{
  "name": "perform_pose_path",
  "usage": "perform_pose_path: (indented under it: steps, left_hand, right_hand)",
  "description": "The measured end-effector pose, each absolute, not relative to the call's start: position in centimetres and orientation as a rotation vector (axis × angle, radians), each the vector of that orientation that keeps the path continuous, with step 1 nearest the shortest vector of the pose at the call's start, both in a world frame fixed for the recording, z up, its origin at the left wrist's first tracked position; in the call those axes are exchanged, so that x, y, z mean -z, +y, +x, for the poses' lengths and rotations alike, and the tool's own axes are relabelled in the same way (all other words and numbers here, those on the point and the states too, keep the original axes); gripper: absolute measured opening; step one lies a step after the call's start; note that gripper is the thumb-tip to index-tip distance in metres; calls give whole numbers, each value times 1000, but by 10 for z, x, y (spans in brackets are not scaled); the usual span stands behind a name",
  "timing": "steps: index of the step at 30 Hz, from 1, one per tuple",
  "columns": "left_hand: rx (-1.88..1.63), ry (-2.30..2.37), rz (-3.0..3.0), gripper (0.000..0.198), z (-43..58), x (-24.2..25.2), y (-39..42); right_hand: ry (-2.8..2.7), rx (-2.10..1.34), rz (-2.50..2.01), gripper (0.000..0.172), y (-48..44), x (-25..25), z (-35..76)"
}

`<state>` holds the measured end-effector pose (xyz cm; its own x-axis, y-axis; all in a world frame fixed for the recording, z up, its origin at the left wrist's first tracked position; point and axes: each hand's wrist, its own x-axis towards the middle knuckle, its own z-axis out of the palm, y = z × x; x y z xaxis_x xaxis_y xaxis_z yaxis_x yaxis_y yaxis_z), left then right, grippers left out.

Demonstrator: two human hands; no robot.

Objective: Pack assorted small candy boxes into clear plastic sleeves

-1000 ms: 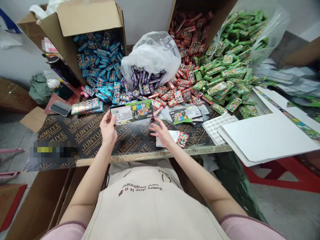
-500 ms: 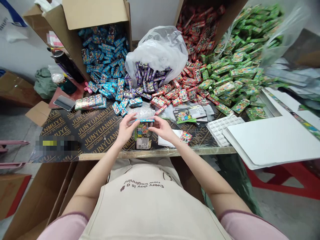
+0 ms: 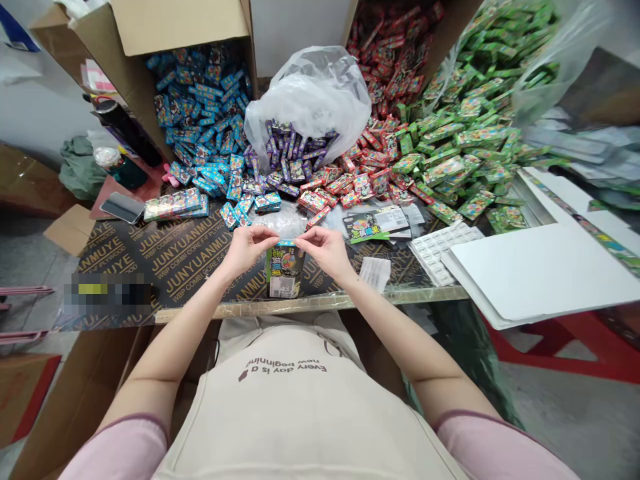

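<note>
A printed bag (image 3: 284,270) with a green and black front stands upright near the table's front edge. My left hand (image 3: 247,244) pinches its top edge from the left. My right hand (image 3: 325,249) pinches the same edge from the right. Small blue packs show at the bag's mouth, between my fingers. Behind the bag lie flat printed bags (image 3: 376,224) of the same kind and a clear plastic bag. A white slip (image 3: 375,272) lies just right of my right hand.
Heaps of small packs fill the back: blue packs (image 3: 205,127) from a cardboard box, purple packs (image 3: 295,157) in a clear bag, red packs (image 3: 380,80), green packs (image 3: 465,133). White sheets (image 3: 540,270) overhang the table's right end. A phone (image 3: 121,207) and bottles sit left.
The bag went from lying sideways in my left hand to standing upright on the table. Both hands came together at its top edge. The red pack by my right hand is gone.
</note>
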<state>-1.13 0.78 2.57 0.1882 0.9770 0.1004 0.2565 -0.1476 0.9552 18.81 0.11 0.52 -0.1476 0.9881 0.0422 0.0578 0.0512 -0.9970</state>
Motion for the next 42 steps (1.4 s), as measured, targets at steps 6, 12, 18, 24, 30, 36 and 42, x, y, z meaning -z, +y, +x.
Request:
perform_pose_path:
  steps: [6,12,18,24,30,36,42]
  left_hand:
    - [-877,1112,1741,21,-25,-34,14]
    - [-668,1037,1787,20,-36,-45,25]
    - [-858,1119,2345,12,-28,-34,-1]
    - [-747,1227,2566,19,-23,-28,-8]
    - [-898,1187,2331,15,-8,-23,-6]
    - [-1085,1250,2077,8,-3,-27,-7]
    - [-1446,1075,2075,3,28,-62,-12]
  right_hand:
    - [-1461,-1253,-1095,33,-1,-9,189]
    - [-1521,-1219,-1104,35,3,-3,187]
    - [-1948,-857,-1009,27,-2,3,183]
    - [-1869,-204,-1294,32,-39,-16,264]
    - [-1393,-153,-1783,27,-70,59,335]
    - [-2162,-512,-1788,25,-70,91,315]
    - [-2068,-437,-1809,22,-19,89,340]
